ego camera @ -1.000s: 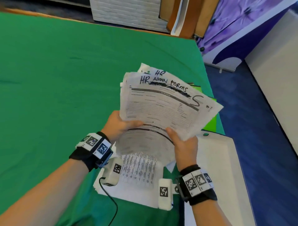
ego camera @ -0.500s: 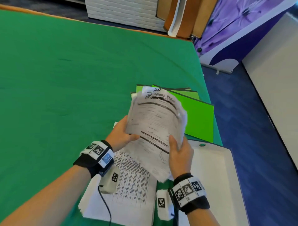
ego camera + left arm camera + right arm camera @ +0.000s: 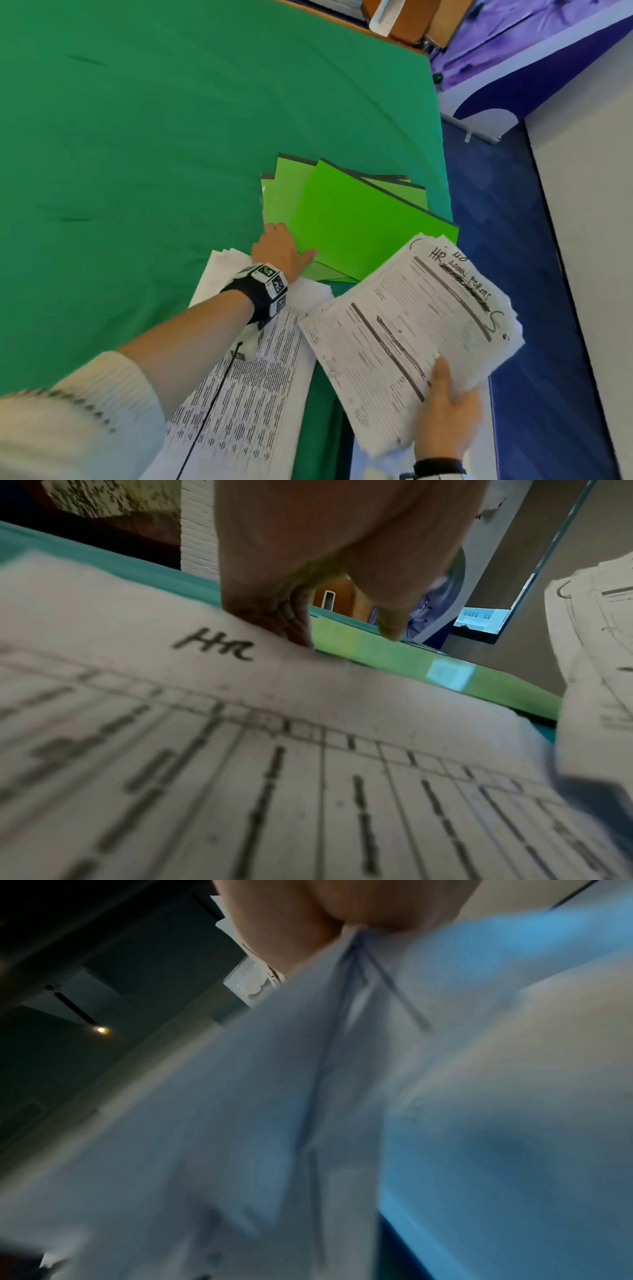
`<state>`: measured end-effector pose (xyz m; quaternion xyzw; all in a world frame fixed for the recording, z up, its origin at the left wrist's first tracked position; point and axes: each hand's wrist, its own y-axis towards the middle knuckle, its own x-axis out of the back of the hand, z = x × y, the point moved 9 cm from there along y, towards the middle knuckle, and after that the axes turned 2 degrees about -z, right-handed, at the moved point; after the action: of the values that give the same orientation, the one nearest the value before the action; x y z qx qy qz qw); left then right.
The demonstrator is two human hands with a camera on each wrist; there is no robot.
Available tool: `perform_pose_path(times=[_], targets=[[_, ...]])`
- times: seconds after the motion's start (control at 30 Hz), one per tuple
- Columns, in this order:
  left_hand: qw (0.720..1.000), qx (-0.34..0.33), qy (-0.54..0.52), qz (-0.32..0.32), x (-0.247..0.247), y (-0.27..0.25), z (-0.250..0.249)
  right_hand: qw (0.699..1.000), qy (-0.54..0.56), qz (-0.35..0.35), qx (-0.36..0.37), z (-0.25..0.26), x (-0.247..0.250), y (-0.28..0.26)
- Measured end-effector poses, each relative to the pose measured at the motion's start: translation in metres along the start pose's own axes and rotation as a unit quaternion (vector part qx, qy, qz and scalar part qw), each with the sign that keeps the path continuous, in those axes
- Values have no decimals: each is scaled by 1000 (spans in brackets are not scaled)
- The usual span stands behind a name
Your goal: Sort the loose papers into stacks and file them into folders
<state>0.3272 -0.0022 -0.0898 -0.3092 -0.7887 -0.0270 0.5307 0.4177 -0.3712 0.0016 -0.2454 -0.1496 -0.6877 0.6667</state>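
Observation:
Several bright green folders [image 3: 359,222] lie fanned near the right edge of the green table. My left hand [image 3: 294,245] is at their near left corner, thumb on the top folder and fingers curled at its edge. The left wrist view shows the same pinch on the green folder [image 3: 411,666]. My right hand [image 3: 442,387] grips a thick stack of forms [image 3: 404,318] marked "HR ADMIN FORMS", held in the air over the table's right edge. A second paper stack [image 3: 246,394] marked "HR" [image 3: 308,750] lies flat under my left forearm. The right wrist view shows only blurred paper.
The green cloth [image 3: 137,154] covers the wide table to the left and far side. Blue floor [image 3: 513,240] and a white panel [image 3: 589,274] lie to the right of the table edge. Brown cardboard boxes [image 3: 407,20] stand beyond the far corner.
My left hand has let go of the forms and reached forward to the green folders. My right hand alone has carried the forms stack down and to the right.

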Motion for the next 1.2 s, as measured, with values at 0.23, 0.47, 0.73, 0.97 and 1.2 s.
perform_pose_path(times=[0.23,0.47,0.73,0.97,1.2], targets=[[998,14,35,-43,9,14,-8,999,-30,-23,-26,-23,-1,3],[986,43,-68,147,13,28,-19,998,-17,-30,-43,-19,9,-5],[876,-1,-482,30,91,6,-26,997,42,-31,-54,-7,24,-22],[861,-222,-442,-119,229,-79,-18,993,108,-49,-22,15,45,-47],[852,-89,-494,-151,192,-152,67,988,147,-47,-17,15,55,-76]])
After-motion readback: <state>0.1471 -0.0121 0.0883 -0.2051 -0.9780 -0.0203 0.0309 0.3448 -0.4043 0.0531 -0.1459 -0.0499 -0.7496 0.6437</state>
